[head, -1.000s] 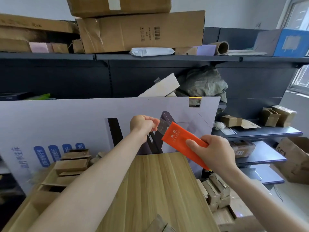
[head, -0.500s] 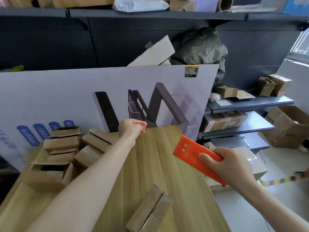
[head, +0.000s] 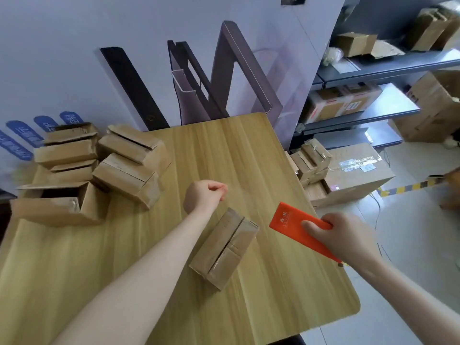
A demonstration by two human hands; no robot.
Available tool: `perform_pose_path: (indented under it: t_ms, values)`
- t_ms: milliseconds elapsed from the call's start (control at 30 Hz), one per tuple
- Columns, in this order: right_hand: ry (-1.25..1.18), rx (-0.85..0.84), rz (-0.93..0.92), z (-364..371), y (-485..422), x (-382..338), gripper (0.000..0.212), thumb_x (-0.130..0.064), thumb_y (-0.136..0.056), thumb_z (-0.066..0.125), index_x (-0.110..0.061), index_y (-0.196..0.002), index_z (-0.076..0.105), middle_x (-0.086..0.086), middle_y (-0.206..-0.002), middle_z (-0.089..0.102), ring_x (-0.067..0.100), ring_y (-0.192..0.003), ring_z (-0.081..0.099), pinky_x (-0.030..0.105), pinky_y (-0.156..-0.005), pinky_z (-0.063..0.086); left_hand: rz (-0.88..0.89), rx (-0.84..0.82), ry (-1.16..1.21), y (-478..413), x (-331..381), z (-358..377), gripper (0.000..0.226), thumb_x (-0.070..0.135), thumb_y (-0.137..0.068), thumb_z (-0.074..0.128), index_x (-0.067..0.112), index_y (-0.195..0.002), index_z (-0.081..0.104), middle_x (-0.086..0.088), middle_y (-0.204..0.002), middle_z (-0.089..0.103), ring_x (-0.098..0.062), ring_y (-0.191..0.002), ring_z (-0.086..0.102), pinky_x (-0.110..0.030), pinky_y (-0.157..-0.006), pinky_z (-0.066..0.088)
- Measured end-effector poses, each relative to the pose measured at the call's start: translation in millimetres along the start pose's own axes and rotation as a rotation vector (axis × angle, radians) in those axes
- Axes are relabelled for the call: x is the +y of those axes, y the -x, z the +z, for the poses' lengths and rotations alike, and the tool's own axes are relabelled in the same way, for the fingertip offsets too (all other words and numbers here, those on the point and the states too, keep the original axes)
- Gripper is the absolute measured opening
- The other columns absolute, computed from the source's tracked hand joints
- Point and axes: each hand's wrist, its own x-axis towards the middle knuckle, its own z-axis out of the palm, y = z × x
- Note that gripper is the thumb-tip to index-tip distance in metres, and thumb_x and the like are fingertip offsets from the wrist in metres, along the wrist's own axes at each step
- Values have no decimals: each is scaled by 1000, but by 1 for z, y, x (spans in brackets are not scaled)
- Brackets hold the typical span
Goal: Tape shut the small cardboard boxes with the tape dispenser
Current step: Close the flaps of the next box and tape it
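Note:
A small cardboard box [head: 224, 247] lies on the wooden table [head: 261, 158], its top flaps closed along a dark seam. My left hand [head: 202, 196] hovers just above and behind it, fingers curled and thumb pinched against the fingertips as on a tape end; the clear tape itself is hard to make out. My right hand [head: 341, 235] grips the orange tape dispenser [head: 290, 220] to the right of the box, near the table's right edge, its wide end pointing toward my left hand.
Several small open boxes [head: 129, 165] are piled at the table's far left. Taped small boxes [head: 311, 160] sit on a large carton [head: 356, 170] on the floor right of the table. A big printed board [head: 74, 58] stands behind; dark shelves [head: 373, 78] are at right.
My head has tilted down, bringing the table and box into view. Both hands came down from in front of the board to just above the table, and moved further apart.

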Motion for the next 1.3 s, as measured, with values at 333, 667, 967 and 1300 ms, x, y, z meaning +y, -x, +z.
perform_pose_path:
  t_ms: [333, 667, 967, 1300]
  values:
    - [83, -76, 47, 40, -15, 8, 44, -58, -82, 56, -18, -65, 61, -5, -60, 59, 14, -52, 60, 21, -43, 35, -44, -6, -130, -11, -35, 26, 10, 31, -82, 71, 29, -73, 73, 12, -65, 70, -9, -69, 66, -21, -60, 44]
    - [156, -100, 60, 69, -25, 4, 43, -58, -83, 53, -18, -76, 68, -3, -67, 62, 15, -56, 59, 28, -58, 53, -22, 10, -222, -20, -54, 41, 6, 31, -83, 71, 27, -86, 76, 13, -87, 72, -7, -70, 59, -20, -54, 38]
    - [183, -25, 34, 88, -33, -18, 44, -57, -83, 52, -16, -73, 64, -5, -62, 53, 18, -63, 53, 21, -47, 26, -132, -30, -108, -29, -83, 50, 61, 45, -92, 57, 17, -144, 41, 3, -125, 63, -22, -116, 57, -33, -90, 45]
    - [271, -14, -76, 79, -51, -32, 41, -56, -85, 52, -19, -68, 54, -5, -61, 50, 20, -64, 54, 24, -50, 29, 8, 41, 184, 21, -101, 63, 41, 36, -98, 49, 14, -132, 56, 3, -132, 59, -11, -122, 52, -19, -97, 38]
